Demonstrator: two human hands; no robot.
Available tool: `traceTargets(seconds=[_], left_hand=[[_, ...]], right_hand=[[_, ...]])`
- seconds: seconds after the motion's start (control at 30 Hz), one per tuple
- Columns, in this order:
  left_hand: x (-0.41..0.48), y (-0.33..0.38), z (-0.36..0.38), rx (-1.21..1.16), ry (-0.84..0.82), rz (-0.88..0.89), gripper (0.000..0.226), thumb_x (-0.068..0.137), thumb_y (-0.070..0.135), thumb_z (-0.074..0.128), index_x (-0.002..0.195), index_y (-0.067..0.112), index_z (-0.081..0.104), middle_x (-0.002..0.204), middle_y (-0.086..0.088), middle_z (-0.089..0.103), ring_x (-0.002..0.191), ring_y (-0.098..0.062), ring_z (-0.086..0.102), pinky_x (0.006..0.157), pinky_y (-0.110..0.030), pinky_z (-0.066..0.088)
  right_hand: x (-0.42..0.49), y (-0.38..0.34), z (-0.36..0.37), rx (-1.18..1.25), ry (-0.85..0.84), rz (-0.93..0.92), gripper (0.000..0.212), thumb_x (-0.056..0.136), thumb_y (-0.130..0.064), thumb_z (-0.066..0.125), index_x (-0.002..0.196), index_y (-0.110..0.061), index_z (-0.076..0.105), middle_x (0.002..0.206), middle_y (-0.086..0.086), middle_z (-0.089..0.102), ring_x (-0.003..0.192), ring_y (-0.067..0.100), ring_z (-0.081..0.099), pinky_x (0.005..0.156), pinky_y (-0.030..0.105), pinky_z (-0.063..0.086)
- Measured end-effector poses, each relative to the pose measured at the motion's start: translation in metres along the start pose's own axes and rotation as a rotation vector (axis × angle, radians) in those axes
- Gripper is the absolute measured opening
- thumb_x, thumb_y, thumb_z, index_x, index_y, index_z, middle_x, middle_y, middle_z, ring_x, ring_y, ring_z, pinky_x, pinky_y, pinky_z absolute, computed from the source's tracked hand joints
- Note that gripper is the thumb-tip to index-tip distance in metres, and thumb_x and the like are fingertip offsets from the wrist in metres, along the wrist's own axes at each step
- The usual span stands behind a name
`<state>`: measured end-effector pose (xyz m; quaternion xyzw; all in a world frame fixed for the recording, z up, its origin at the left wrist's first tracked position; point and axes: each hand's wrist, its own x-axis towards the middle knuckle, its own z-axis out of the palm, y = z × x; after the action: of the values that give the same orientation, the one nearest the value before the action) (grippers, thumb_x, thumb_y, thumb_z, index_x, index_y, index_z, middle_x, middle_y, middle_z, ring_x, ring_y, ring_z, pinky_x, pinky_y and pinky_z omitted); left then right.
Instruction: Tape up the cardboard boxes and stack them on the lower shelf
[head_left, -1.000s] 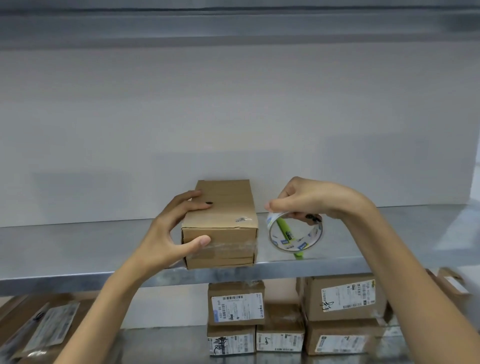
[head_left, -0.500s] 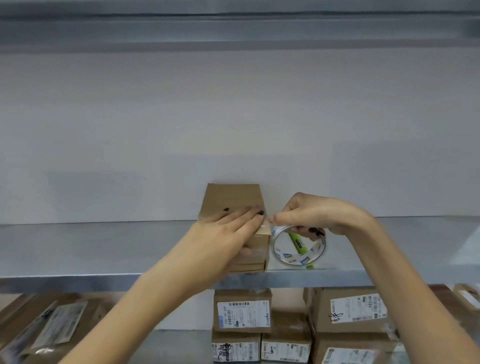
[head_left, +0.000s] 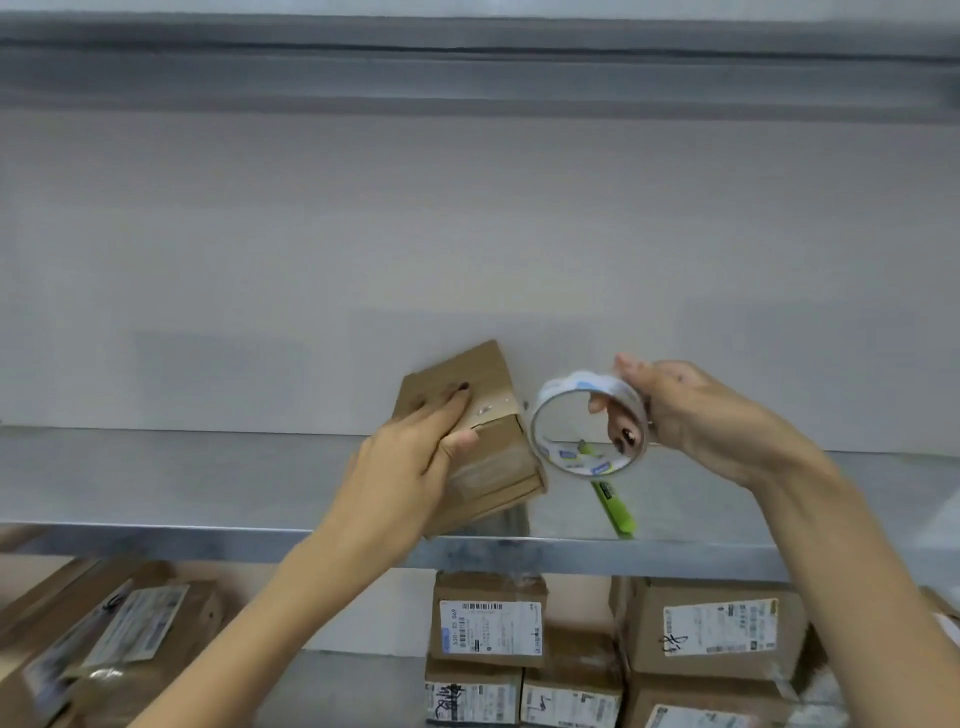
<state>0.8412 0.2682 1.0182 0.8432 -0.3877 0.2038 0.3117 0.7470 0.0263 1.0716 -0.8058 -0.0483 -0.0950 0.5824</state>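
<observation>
Box (head_left: 488, 376) newly atilt; label (head_left: 490, 626) perhaps 530-05.

A single view, from the person's head, close in front of a metal rack. It faces the pale back wall (head_left: 467, 234) almost level, tipped slightly down. The front edge of the middle shelf (head_left: 156, 478) crosses the lower third of the frame, with its top seen from just above and the lower shelf (head_left: 358, 686) showing beneath. Both forearms enter from the bottom edge. The left hand (head_left: 405, 467) gripping the cardboard box (head_left: 498, 457) and the right hand (head_left: 696, 415) holding the tape roll (head_left: 587, 421) are at arm's reach, near centre.
</observation>
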Motion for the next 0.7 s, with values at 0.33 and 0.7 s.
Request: traceTargets(seconds=[0.33,0.7], left_hand=[[-0.018,-0.013,0.017,-0.489,0.005,-0.149,0.062,0.092,0.060,0.041,0.143,0.058,0.006,0.148,0.036,0.022,0.138,0.008,0.027,0.106,-0.010,0.027],[0.019,-0.021,0.017,-0.573,0.260,0.057,0.027,0.076,0.044,0.072,0.100,0.037,0.060,0.104,0.017,0.067,0.101,0.000,0.062,0.082,-0.007,0.042]], right_hand=[[0.053,-0.075,0.048,-0.174,-0.091,-0.145,0.046,0.096,-0.045,0.050,0.067,-0.015,0.070,0.049,-0.004,0.020,0.045,0.016,0.025,0.050,0.024,0.039],[0.077,-0.109,0.053,-0.685,-0.226,0.036,0.042,0.094,-0.034,0.053,0.057,-0.013,0.057,0.040,-0.005,0.033,0.035,0.015,0.029,0.039,0.020,0.033]])
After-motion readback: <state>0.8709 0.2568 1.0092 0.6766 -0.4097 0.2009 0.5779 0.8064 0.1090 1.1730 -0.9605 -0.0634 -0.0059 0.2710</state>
